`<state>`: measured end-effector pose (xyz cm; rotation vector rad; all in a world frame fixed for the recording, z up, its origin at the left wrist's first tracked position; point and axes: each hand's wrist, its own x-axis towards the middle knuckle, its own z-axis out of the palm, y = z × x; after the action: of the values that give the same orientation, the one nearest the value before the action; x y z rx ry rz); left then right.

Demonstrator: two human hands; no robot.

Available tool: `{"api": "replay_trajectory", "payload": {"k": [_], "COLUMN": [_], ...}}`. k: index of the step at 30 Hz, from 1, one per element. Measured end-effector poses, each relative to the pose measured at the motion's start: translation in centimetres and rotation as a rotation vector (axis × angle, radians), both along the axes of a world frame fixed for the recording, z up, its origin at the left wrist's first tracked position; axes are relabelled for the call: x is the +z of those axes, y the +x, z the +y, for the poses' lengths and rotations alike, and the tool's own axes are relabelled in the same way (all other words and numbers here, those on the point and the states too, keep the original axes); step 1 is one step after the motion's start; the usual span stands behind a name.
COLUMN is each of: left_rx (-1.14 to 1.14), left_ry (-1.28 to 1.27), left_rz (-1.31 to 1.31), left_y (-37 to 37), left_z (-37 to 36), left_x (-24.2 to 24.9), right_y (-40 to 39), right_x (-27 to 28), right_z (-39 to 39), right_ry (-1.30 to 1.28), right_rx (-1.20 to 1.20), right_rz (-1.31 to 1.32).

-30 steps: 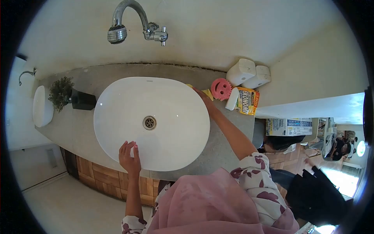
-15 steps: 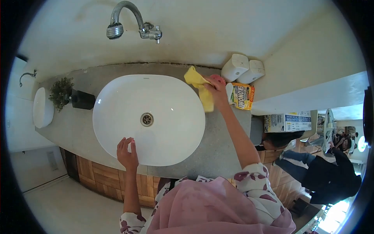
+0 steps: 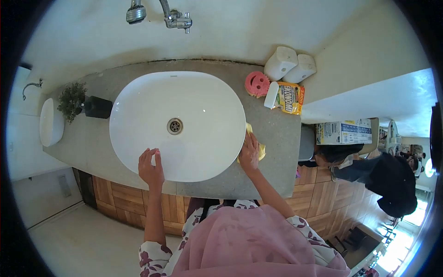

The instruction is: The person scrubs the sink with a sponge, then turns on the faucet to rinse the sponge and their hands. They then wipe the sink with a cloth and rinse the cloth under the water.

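A white oval basin (image 3: 194, 152) sits on the grey counter (image 3: 272, 171). My right hand (image 3: 249, 152) presses a yellow cloth (image 3: 261, 151) against the counter at the basin's right side, with the cloth partly hidden under the fingers. Over the basin's lower left rim is my left hand (image 3: 151, 168), holding nothing, its fingers raised and apart. A pink sponge-like item (image 3: 257, 84) lies at the back right, beside a white bottle (image 3: 272, 94) and a yellow-orange packet (image 3: 291, 98).
Two white containers (image 3: 280, 63) stand by the back wall. The tap (image 3: 177, 20) hangs above the basin. A potted plant (image 3: 72, 100) and dark pot (image 3: 98, 107) are at left. Boxes (image 3: 344, 132) and a person in dark clothes (image 3: 394, 184) are at right.
My right hand has moved with the yellow cloth from the back right of the basin toward the counter's front. The pink item is now uncovered. The view has shifted slightly; my left hand stays similarly placed.
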<state>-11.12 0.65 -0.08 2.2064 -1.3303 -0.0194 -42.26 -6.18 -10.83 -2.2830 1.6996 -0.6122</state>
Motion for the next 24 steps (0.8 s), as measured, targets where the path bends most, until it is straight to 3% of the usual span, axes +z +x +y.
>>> {"api": "replay_trajectory", "payload": {"k": [11,16,18,20,21,23,24], "left_rx": [-0.129,-0.267,-0.294,-0.325,-0.355,-0.402,-0.386], "left_ry": [0.075,0.15,0.18,0.208,0.245,0.271,0.351], "left_rz": [-0.047,-0.028,-0.037,-0.046,-0.048,-0.056,-0.023], "left_y": [0.5,1.0,1.1,1.3,1.5,1.8,1.7], "left_z": [0.3,0.5,0.5,0.8,0.8,0.8,0.7], "left_x": [-0.3,-0.2,0.1,0.0,-0.1,0.0,0.5], "right_y": [8.8,18.6,23.4,28.8,29.8,30.9,29.9], "right_x": [0.4,0.1,2.5,-3.9,-3.6,-2.9,-2.2], "right_z": [14.9,18.7,16.8,17.4,17.2,16.3,16.2], "right_ry": [0.145,0.162,0.517,0.157,0.151,-0.03,-0.04], "right_rx": [-0.04,0.337,0.591,0.59,0.58,0.414,0.399], "right_rz": [0.081,-0.021,0.187,0.122,0.124,-0.364,-0.359]}}
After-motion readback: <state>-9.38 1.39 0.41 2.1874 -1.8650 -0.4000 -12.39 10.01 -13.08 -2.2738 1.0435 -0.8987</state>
